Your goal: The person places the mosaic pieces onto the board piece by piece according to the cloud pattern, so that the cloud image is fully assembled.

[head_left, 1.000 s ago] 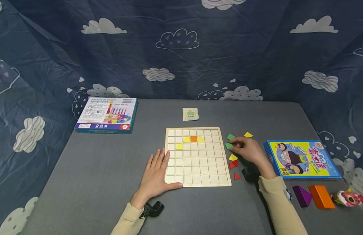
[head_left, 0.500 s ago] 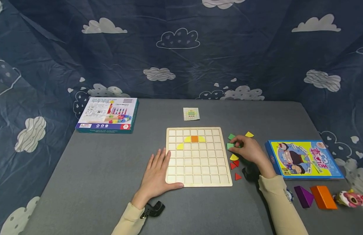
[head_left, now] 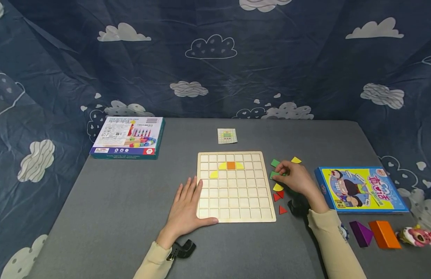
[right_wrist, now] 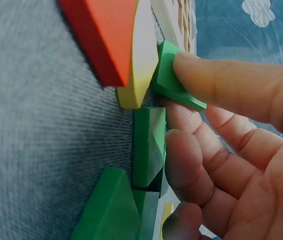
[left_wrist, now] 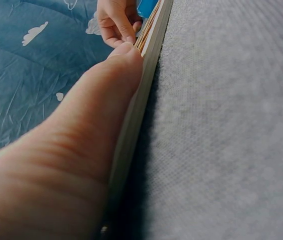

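green piece (head_left: 273, 175) tipped up, pinched in right hand (head_left: 296, 179) grip.

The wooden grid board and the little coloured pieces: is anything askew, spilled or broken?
Nothing stands out. The board lies square, four pieces sit neatly in its cells, and the loose pieces cluster beside the right hand.

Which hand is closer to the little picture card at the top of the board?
Right, though only slightly. The right hand pinches a green piece right of the wooden board, below the card. The left hand rests at the board's near-left corner, farther away.
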### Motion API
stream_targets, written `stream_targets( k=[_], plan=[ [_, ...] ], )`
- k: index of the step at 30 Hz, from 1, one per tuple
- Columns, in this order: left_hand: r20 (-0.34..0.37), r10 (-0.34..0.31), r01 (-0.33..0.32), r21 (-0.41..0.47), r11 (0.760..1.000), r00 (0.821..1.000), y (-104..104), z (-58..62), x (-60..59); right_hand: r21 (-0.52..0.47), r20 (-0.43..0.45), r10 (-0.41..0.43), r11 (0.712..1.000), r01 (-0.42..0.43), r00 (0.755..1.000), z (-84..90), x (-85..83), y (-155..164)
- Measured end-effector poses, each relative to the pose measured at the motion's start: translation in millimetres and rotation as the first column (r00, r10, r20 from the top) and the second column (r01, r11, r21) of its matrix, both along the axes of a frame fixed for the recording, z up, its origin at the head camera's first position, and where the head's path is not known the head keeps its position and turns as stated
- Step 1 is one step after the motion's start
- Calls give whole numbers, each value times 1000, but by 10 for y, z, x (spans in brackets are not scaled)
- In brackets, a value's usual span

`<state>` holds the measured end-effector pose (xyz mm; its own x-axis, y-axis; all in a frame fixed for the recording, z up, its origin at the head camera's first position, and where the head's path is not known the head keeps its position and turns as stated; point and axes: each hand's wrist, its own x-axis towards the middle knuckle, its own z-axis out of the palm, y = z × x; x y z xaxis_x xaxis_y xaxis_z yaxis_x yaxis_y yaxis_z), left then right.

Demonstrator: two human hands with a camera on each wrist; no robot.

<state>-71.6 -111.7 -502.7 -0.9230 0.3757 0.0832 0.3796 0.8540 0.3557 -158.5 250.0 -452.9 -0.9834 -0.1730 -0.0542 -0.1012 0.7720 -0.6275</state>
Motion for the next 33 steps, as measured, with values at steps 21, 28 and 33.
stream_targets(
  k=[21, 28, 33],
  plan=[
    [-2, 2, -2, 8, 1000, 1000, -7, -4, 10, -40, -172, 17, 999, -24, 985, 5, 146, -250],
    [-20, 0, 0, 4, 1000, 1000, -14, -12, 3, -59, -182, 63, 995, -75, 981, 35, 123, -541],
    [-17, -3, 3, 7, 1000, 1000, -9, -5, 0, -64, -175, 94, 992, -107, 980, 60, 84, -743]
  ],
)
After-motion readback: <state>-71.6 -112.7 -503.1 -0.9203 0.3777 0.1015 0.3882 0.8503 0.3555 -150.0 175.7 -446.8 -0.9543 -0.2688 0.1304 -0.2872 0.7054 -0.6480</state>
